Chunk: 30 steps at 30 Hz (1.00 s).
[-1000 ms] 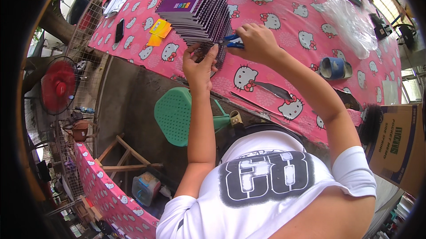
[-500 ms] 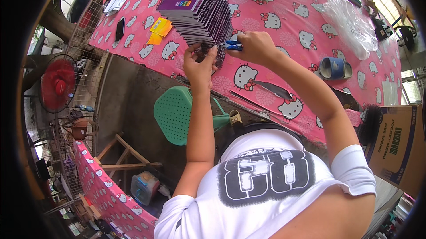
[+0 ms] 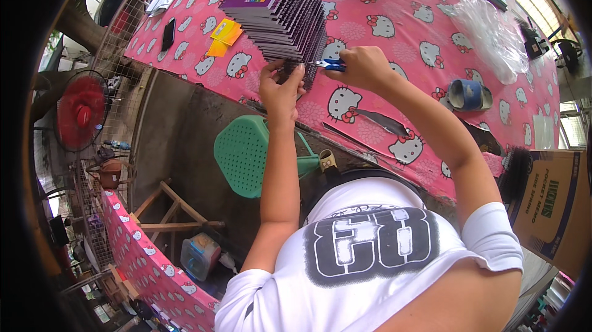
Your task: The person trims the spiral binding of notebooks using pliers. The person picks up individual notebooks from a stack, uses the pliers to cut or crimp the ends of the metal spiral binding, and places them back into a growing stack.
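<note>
Against the stacked notebooks, our left hand curls closed around a lower corner; our right hand grips blue pliers.

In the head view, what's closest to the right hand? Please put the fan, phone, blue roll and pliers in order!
From the right hand:
1. Pliers: held in it.
2. Blue roll: to its right, on the pink table.
3. Phone: to its left, past the notebooks.
4. Fan: far left, off the table.
</note>
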Motion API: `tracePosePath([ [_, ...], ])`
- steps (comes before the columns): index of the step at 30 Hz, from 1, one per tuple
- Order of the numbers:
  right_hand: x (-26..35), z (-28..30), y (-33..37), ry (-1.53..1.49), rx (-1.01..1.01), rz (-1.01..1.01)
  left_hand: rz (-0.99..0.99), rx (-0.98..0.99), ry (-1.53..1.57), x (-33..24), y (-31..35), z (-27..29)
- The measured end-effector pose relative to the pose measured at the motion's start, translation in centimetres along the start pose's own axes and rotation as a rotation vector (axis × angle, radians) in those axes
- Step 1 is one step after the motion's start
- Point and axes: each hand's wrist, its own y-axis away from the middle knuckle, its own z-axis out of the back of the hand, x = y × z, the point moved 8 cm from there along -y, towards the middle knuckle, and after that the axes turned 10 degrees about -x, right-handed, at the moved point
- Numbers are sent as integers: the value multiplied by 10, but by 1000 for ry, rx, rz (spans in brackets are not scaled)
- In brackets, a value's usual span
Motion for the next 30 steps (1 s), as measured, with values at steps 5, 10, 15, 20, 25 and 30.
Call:
tracePosePath([
  [5,-3,15,7,22,-241,104,-10,19,-7,-2,3,-2],
  [10,11,21,1,67,-497,262,-18,-13,8,-5,0,-2],
  [15,7,10,-10,21,-150,104,-41,-26,-22,-6,-1,-2],
  [20,-2,4,1,43,-36,-3,4,-74,-2,-6,-4,7],
  [25,-5,6,3,54,-389,182,121,-65,81,9,-4,9],
  [30,9,5,-5,47,-399,232,22,-37,-31,6,-2,3],
])
